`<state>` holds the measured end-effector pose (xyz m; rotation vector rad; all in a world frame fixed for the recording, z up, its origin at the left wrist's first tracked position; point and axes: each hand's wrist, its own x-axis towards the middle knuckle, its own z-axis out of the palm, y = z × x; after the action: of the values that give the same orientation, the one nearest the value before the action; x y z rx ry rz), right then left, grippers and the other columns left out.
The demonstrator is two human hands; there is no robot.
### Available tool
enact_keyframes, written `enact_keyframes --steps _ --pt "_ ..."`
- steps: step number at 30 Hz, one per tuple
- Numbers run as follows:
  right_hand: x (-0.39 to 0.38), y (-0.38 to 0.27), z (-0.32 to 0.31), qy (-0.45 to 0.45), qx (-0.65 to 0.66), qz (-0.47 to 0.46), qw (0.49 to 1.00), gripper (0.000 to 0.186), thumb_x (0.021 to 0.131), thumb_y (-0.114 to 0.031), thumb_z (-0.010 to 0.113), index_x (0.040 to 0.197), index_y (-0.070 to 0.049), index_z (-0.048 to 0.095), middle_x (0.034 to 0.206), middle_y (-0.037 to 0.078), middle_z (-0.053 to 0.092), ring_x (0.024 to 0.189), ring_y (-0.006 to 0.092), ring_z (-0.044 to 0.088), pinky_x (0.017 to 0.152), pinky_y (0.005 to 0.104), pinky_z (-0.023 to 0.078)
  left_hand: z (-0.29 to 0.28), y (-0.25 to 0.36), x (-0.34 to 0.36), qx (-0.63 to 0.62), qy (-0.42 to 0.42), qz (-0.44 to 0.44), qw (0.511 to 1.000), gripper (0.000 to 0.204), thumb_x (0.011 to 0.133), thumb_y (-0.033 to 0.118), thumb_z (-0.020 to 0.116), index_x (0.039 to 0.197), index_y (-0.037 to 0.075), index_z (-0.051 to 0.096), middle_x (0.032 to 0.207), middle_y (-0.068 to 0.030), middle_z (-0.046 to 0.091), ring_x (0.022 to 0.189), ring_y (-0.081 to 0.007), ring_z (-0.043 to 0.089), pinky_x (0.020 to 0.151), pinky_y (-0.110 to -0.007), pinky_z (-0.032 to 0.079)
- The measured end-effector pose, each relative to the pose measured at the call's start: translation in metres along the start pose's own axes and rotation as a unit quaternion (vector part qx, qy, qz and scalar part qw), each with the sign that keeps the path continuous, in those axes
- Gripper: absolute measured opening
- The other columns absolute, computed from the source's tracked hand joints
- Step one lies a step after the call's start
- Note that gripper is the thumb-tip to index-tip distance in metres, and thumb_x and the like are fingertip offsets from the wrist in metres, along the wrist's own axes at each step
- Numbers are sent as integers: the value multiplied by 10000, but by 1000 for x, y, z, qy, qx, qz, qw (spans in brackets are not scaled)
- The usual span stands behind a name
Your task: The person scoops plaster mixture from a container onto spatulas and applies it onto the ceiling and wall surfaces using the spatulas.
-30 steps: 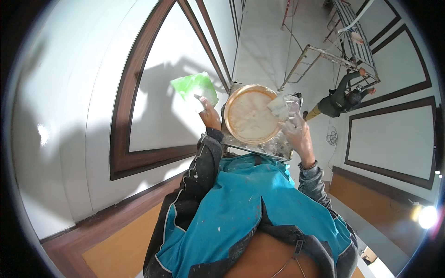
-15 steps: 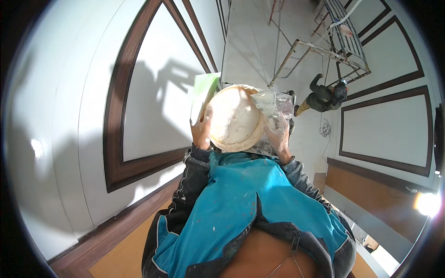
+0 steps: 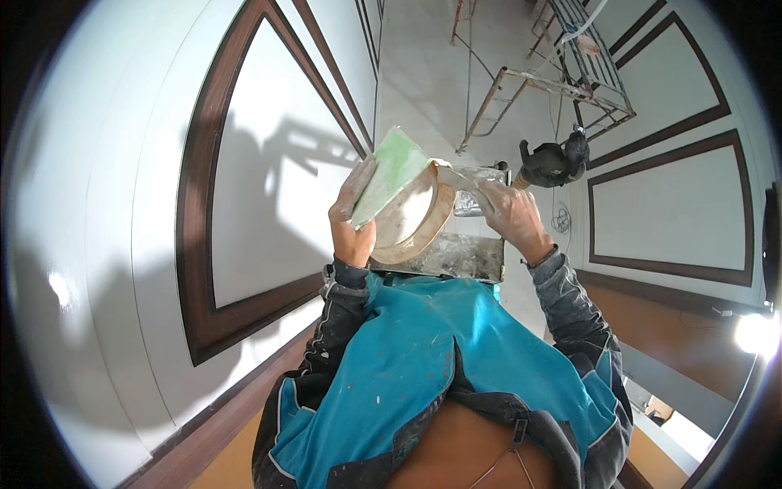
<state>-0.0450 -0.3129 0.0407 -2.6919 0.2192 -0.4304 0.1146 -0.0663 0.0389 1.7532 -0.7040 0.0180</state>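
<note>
My left hand [image 3: 353, 213] is closed on a pale green flat plate [image 3: 397, 173], smeared whitish, tilted over the left side of a round bucket. The bucket [image 3: 436, 232] is cream coloured and has white paste-like stuff inside; the plate hides part of its opening. In my right hand [image 3: 516, 215] is a putty knife [image 3: 458, 178], its blade reaching left to the bucket's far right rim, close to the plate's right corner. Whether the blade touches the rim I cannot tell. Beneath the bucket is a spattered grey platform [image 3: 464, 257].
Close on my left runs a white wall with dark brown trim [image 3: 195, 244]. A metal scaffold [image 3: 562, 85] stands ahead to the right, with a person in dark clothes [image 3: 554, 165] near it. A cable coil [image 3: 561, 218] lies on the floor; a bright lamp [image 3: 756, 334] shines at right.
The green plate has swung from beside the bucket to over its opening. My right hand has risen from the bucket's right side, bringing the putty knife to the rim.
</note>
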Motion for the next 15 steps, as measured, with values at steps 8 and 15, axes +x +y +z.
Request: enact_keyframes --steps 8,15 --pt "-21 -33 7 -16 96 189 977 291 887 -179 616 1092 25 593 741 251 632 700 400 645 600 461 499 12 40 21 -68 63 -6 996 405 892 -66 499 1282 4 581 1280 -146 619 1177 -230 593 999 -319 441" --pt "-31 -57 13 31 173 168 970 315 889 -151 599 1142 34 563 749 263 615 697 427 623 623 457 483 26 51 31 -105 188 -37 976 372 953 228 629 1148 -90 610 1038 -149 672 904 -189 616 823 -348 505"
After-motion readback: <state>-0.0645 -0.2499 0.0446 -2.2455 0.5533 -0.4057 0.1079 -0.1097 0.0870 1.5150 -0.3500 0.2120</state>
